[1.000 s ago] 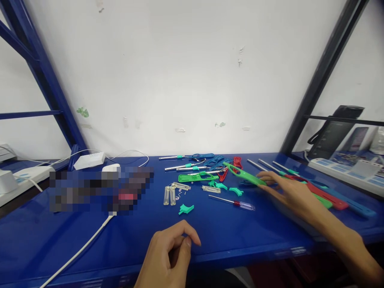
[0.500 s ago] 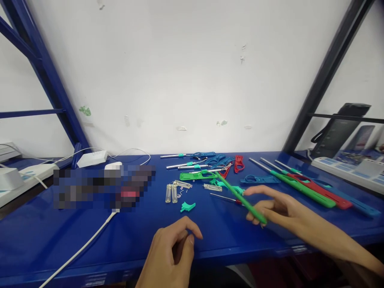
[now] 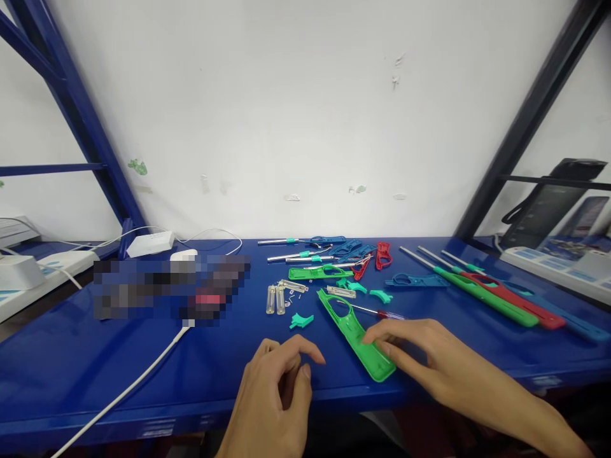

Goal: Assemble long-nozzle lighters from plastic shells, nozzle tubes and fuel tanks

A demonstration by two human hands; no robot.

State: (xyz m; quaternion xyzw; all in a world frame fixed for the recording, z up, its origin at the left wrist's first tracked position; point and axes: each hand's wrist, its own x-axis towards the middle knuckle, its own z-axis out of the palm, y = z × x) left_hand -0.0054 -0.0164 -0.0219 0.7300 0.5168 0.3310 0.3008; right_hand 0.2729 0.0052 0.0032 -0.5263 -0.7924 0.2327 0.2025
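My right hand (image 3: 420,356) has its thumb and fingers on the handle end of a green lighter casing half (image 3: 356,337), whose hollow inner side faces up. Low over the table's front part, my left hand (image 3: 279,394) holds nothing; its fingers are curved, with index finger and thumb slightly apart. A turquoise trigger (image 3: 301,320) lies just beyond it. Clear fuel tanks (image 3: 275,300) stand side by side with small metal bits near them. Behind the casing lie a screwdriver (image 3: 389,315), another clear tank (image 3: 341,292) and more turquoise triggers (image 3: 380,296).
Another green casing half (image 3: 319,273) lies farther back, beside metal lighter tubes (image 3: 310,259) and blue casing halves (image 3: 353,250). Long lighters, green (image 3: 487,296), red (image 3: 520,302) and blue (image 3: 568,318), lie at right. A white cable (image 3: 128,388) crosses the left side.
The green casing half has come lower and nearer, turning from edge-on to inner side up in my right hand. The left hand stays nearly in place.
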